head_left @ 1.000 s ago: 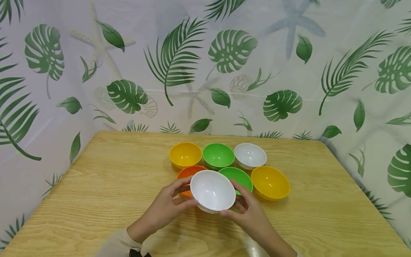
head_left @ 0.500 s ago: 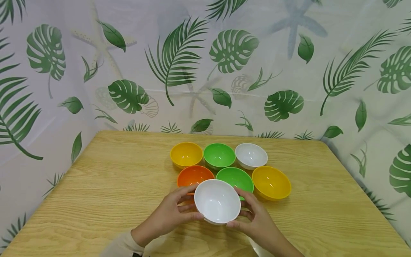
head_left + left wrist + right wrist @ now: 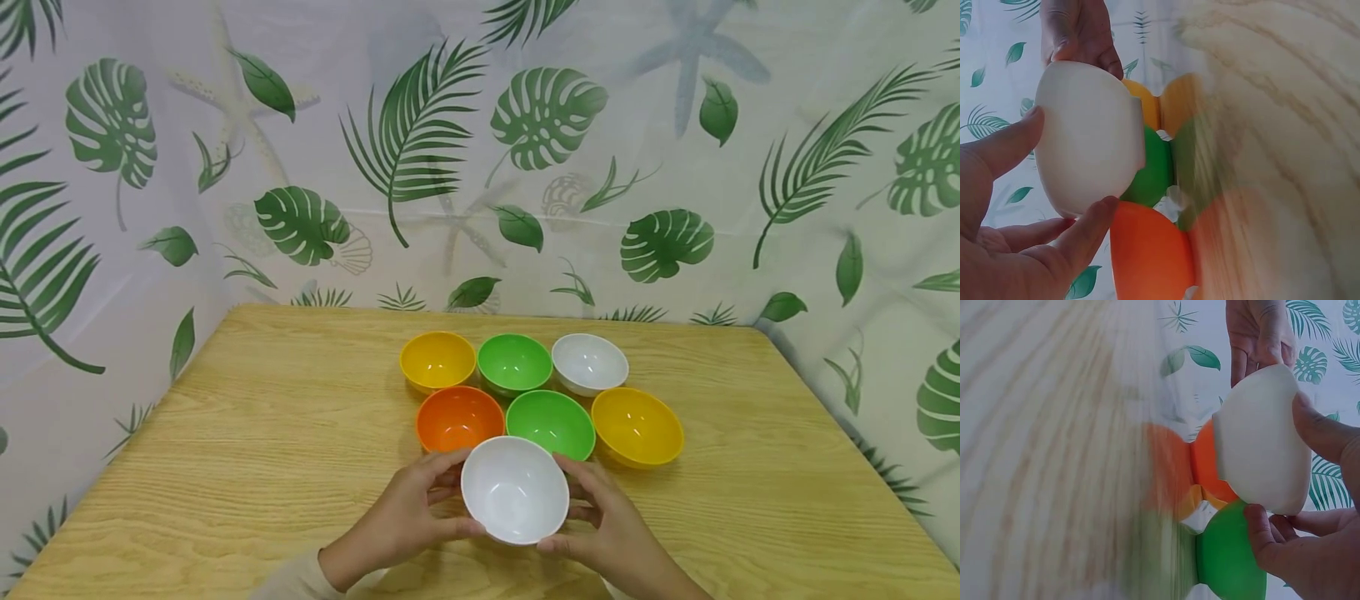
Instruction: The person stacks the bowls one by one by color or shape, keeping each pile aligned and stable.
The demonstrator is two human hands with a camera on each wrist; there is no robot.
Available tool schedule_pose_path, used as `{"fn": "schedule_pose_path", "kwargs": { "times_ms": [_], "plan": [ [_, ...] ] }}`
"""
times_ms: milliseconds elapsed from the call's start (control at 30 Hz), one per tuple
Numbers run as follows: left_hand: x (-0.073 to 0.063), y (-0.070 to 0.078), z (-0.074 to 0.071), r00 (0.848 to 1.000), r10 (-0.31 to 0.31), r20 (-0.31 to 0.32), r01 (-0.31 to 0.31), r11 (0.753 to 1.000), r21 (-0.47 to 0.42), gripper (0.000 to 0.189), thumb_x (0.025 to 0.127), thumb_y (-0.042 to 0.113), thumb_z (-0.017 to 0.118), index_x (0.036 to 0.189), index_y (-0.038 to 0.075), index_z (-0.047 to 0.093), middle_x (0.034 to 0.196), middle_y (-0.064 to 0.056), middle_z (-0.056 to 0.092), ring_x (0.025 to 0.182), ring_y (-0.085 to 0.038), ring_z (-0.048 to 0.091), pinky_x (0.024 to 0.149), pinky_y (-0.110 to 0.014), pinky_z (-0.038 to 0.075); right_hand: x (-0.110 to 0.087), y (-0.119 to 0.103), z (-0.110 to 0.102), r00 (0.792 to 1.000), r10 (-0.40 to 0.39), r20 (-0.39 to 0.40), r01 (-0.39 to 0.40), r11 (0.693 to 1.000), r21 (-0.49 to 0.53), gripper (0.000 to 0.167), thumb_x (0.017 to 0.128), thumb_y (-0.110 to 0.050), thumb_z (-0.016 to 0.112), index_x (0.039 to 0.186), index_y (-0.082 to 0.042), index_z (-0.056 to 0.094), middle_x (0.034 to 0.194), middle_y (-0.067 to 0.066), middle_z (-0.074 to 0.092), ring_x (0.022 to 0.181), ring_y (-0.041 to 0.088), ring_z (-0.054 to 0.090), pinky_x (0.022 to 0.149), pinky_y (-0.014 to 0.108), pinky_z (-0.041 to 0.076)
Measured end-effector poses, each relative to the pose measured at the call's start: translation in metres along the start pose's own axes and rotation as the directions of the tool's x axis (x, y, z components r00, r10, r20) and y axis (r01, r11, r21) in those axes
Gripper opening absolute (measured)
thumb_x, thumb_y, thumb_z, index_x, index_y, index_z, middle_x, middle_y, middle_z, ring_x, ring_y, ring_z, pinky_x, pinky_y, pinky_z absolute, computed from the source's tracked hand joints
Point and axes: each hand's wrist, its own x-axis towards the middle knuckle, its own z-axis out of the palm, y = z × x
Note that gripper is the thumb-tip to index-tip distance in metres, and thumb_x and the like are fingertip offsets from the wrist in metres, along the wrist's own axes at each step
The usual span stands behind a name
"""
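A white bowl (image 3: 515,492) is held between both hands, its opening tipped toward the head camera. My left hand (image 3: 408,517) grips its left side, thumb at the near rim and fingers behind. On the opposite side my right hand (image 3: 611,525) holds it the same way. Both wrist views show the bowl's outer wall (image 3: 1085,137) and foot raised off the table. Just beyond it stand an orange bowl (image 3: 460,417) and a green bowl (image 3: 551,423); the white bowl overlaps their near edges in the head view.
A yellow bowl (image 3: 637,427) stands right of the front green one. Behind are another yellow bowl (image 3: 437,361), a second green bowl (image 3: 514,363) and a second white bowl (image 3: 590,363). The wooden table (image 3: 262,433) meets a leaf-patterned cloth (image 3: 450,150) at the back.
Both hands have drawn the white bowl toward the body and slightly right, away from the orange and green bowls. More of the orange bowl shows now. The other bowls stay in place.
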Motion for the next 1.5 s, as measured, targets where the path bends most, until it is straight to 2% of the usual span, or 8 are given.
{"fn": "schedule_pose_path", "kwargs": {
  "times_ms": [467, 567, 700, 1000, 1133, 1300, 1367, 1500],
  "plan": [
    [-0.009, -0.008, 0.009, 0.999, 0.042, 0.019, -0.043, 0.996, 0.077, 0.076, 0.072, 0.018, 0.085, 0.136, -0.003, 0.048, 0.119, -0.016, 0.056, 0.107, -0.031, 0.061, 0.089, -0.027, 0.052, -0.008, 0.009, 0.002, 0.997, -0.001, 0.073, 0.001, 1.0, -0.004, 0.087, 0.068, -0.02, 0.087, 0.14, -0.001, 0.041, 0.135, 0.025, 0.037, 0.11, 0.037, 0.056, 0.086, 0.021, 0.052],
    [-0.009, -0.009, 0.011, 0.998, 0.057, 0.034, -0.06, 0.994, 0.093, 0.076, 0.073, 0.018, 0.084, 0.137, -0.003, 0.048, 0.118, -0.016, 0.056, 0.105, -0.031, 0.062, 0.089, -0.025, 0.052, -0.008, 0.01, 0.0, 0.995, 0.026, 0.093, -0.026, 1.0, 0.004, 0.089, 0.068, -0.024, 0.086, 0.14, -0.001, 0.038, 0.138, 0.025, 0.036, 0.112, 0.037, 0.054, 0.087, 0.023, 0.053],
    [-0.01, -0.011, 0.013, 0.998, 0.046, 0.051, -0.05, 0.994, 0.093, 0.078, 0.074, 0.018, 0.084, 0.138, -0.004, 0.046, 0.117, -0.016, 0.054, 0.104, -0.031, 0.063, 0.088, -0.023, 0.052, -0.008, 0.01, -0.003, 0.991, 0.086, 0.106, -0.086, 0.996, -0.004, 0.094, 0.068, -0.03, 0.086, 0.142, -0.003, 0.036, 0.141, 0.022, 0.036, 0.116, 0.035, 0.053, 0.089, 0.022, 0.052],
    [-0.012, -0.013, 0.009, 0.998, 0.015, 0.057, -0.02, 0.996, 0.085, 0.077, 0.074, 0.016, 0.084, 0.138, -0.004, 0.045, 0.12, -0.017, 0.053, 0.106, -0.032, 0.061, 0.087, -0.024, 0.052, -0.004, 0.016, 0.001, 0.99, -0.002, 0.141, 0.0, 1.0, 0.015, 0.091, 0.071, -0.022, 0.085, 0.142, 0.001, 0.034, 0.141, 0.026, 0.034, 0.115, 0.038, 0.053, 0.09, 0.024, 0.052],
    [-0.01, -0.012, 0.007, 0.997, 0.013, 0.071, -0.024, 0.988, 0.152, 0.077, 0.074, 0.023, 0.083, 0.137, -0.001, 0.047, 0.121, -0.015, 0.054, 0.105, -0.028, 0.06, 0.088, -0.023, 0.052, -0.004, 0.016, 0.001, 0.99, 0.023, 0.137, -0.024, 1.0, 0.003, 0.09, 0.071, -0.024, 0.085, 0.143, -0.002, 0.035, 0.141, 0.023, 0.036, 0.115, 0.035, 0.053, 0.09, 0.023, 0.051],
    [-0.008, -0.01, 0.005, 0.997, 0.034, 0.076, -0.056, 0.953, 0.299, 0.078, 0.073, 0.035, 0.083, 0.136, 0.002, 0.049, 0.123, -0.009, 0.057, 0.107, -0.022, 0.056, 0.093, -0.031, 0.05, -0.005, 0.015, 0.001, 0.991, 0.022, 0.133, -0.017, 0.999, -0.042, 0.087, 0.072, -0.025, 0.084, 0.142, -0.003, 0.036, 0.14, 0.021, 0.039, 0.114, 0.036, 0.053, 0.089, 0.023, 0.051],
    [-0.008, -0.01, 0.004, 0.996, 0.038, 0.081, -0.062, 0.949, 0.31, 0.078, 0.073, 0.035, 0.083, 0.136, 0.002, 0.049, 0.124, -0.008, 0.057, 0.109, -0.022, 0.056, 0.094, -0.033, 0.05, -0.005, 0.013, 0.001, 0.99, 0.041, 0.132, -0.033, 0.998, -0.059, 0.088, 0.072, -0.027, 0.084, 0.142, -0.005, 0.037, 0.14, 0.02, 0.04, 0.113, 0.034, 0.054, 0.089, 0.023, 0.051],
    [-0.009, -0.011, 0.002, 0.994, 0.043, 0.102, -0.069, 0.962, 0.263, 0.076, 0.076, 0.031, 0.082, 0.137, 0.002, 0.047, 0.124, -0.01, 0.056, 0.106, -0.023, 0.06, 0.091, -0.032, 0.052, -0.004, 0.011, 0.0, 0.989, 0.063, 0.134, -0.052, 0.995, -0.084, 0.089, 0.071, -0.03, 0.085, 0.142, -0.004, 0.037, 0.139, 0.02, 0.041, 0.113, 0.032, 0.054, 0.089, 0.026, 0.052]
  ]
}}
